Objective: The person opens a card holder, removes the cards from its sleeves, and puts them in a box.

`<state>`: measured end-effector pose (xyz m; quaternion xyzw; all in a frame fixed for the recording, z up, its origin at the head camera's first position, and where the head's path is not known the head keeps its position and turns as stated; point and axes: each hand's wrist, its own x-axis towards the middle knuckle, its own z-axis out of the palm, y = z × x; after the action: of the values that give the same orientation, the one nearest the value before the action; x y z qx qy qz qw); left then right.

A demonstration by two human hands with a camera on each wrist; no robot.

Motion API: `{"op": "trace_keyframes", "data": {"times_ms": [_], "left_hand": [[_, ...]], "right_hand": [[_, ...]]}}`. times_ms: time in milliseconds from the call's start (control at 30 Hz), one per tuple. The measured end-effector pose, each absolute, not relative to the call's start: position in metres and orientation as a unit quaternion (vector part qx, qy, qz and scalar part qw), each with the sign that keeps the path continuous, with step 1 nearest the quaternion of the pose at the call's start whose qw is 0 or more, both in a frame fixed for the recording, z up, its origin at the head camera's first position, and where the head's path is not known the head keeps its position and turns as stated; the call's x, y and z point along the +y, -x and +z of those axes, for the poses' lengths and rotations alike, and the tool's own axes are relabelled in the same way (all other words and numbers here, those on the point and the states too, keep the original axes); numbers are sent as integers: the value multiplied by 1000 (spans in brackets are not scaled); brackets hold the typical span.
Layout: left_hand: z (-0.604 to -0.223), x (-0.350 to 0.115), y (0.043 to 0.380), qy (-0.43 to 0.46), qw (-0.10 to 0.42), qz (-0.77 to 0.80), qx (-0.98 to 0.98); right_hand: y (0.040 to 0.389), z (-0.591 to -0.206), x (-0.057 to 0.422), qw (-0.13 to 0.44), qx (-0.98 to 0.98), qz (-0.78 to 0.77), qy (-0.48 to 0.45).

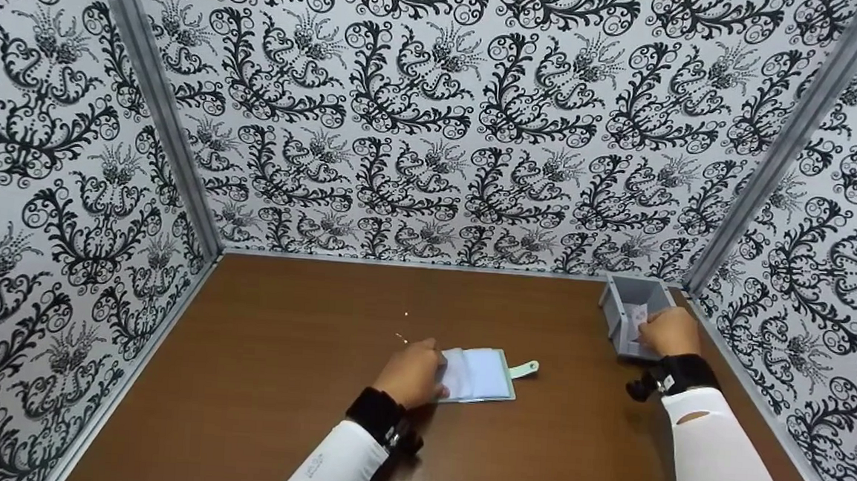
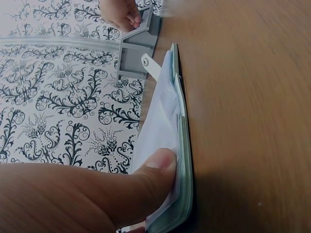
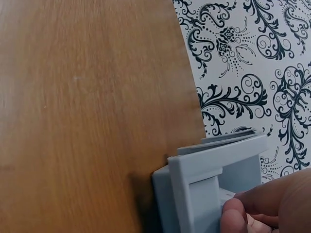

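A mint-green card holder (image 1: 491, 374) with clear sleeves lies open on the table, its snap strap (image 1: 525, 369) pointing right. My left hand (image 1: 409, 373) grips its left side. In the left wrist view the thumb (image 2: 158, 167) presses on the sleeves; the other fingers are mostly hidden. My right hand (image 1: 672, 333) reaches into a grey plastic bin (image 1: 617, 326) at the table's far right. Between its thumb and fingers it pinches a pale, patterned card (image 1: 638, 319), partly covered by the hand in the right wrist view.
The brown table (image 1: 280, 350) is bounded by patterned walls (image 1: 419, 158) at the back and sides. Grey posts stand at the back corners, and the bin sits close to the right one. Small bright specks show on the table beyond the left hand.
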<state>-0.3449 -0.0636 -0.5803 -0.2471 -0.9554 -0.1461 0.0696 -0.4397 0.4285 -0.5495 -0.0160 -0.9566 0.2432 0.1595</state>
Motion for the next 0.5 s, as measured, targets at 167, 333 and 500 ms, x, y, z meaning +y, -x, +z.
{"op": "trace_keyframes", "data": {"times_ms": [167,333,500], "left_hand": [[-580,-63,345,245,69,-144,-956],[-581,-63,346,244,69,-151,-956],[-582,-63,345,244,68,-151,-955]], "right_hand": [[440,-551,429,156,-954,254,41],[438,-550,431,128,-953,261,82],[433,-546,430,122,-954,254,104]]}}
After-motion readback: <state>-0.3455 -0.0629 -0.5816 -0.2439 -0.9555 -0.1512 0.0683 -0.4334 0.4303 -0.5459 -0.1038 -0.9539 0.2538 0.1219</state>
